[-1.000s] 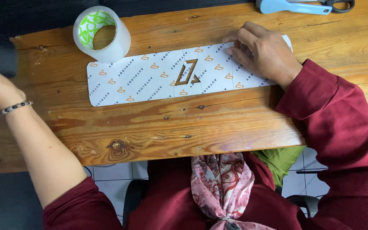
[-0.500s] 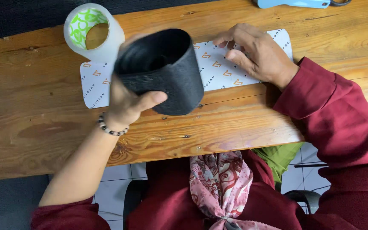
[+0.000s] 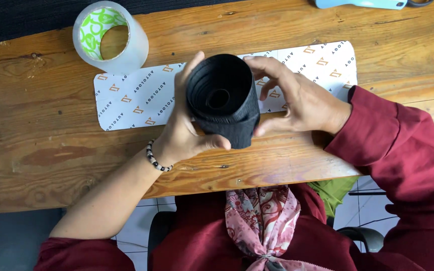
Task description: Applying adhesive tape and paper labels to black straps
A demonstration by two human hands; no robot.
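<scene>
Wooden surface (image 3: 46, 145) carries a long white patterned card (image 3: 141, 98); above it both hands clamp a black roll of rolled material (image 3: 223, 98), left hand (image 3: 184, 128) and right hand (image 3: 297, 98) gripping opposite sides; clear tape roll (image 3: 110, 37) stands near the card's left end

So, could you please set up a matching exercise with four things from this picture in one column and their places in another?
Things:
1. black roll
2. tape roll
3. white patterned card
4. light blue tool

Places:
A. lying flat on the wooden table, under the hands
B. at the top edge of the view, far right
C. held between the left hand and right hand
D. standing at the card's upper left corner

Pairs: 1-C, 2-D, 3-A, 4-B
</scene>
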